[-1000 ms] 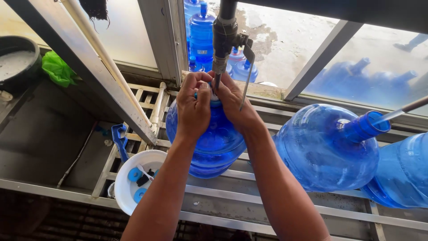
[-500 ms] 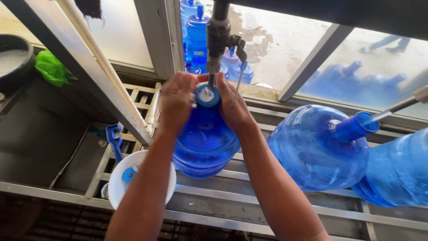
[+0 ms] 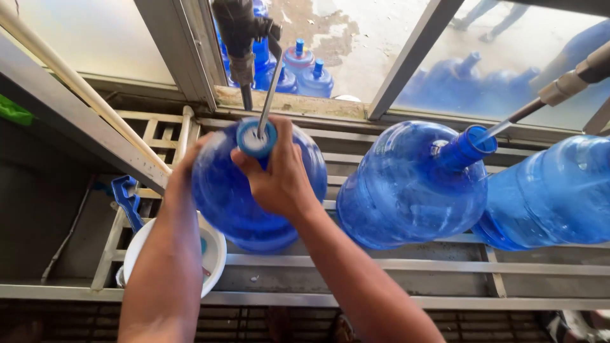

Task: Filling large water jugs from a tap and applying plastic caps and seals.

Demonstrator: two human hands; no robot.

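A big blue water bottle (image 3: 257,187) sits in the middle of the frame on a metal rack (image 3: 381,267), under a metal tap (image 3: 244,38) with a thin spout that reaches to its mouth. The right hand (image 3: 279,174) is wrapped over the top of the bottle by its neck, fingers closed on it just under the light blue cap (image 3: 256,136). The left hand (image 3: 184,171) is pressed flat on the bottle's left side, holding it too.

The bottle is hard plastic, round and smooth. It looks wet, so I think it could slip. If there is water in it, it would be heavy. The neck and the wide sides look like the best places to hold it.

To the right lie two more blue bottles (image 3: 413,184), tipped over. A white bowl (image 3: 213,254) sits at the lower left, partly under the left arm.
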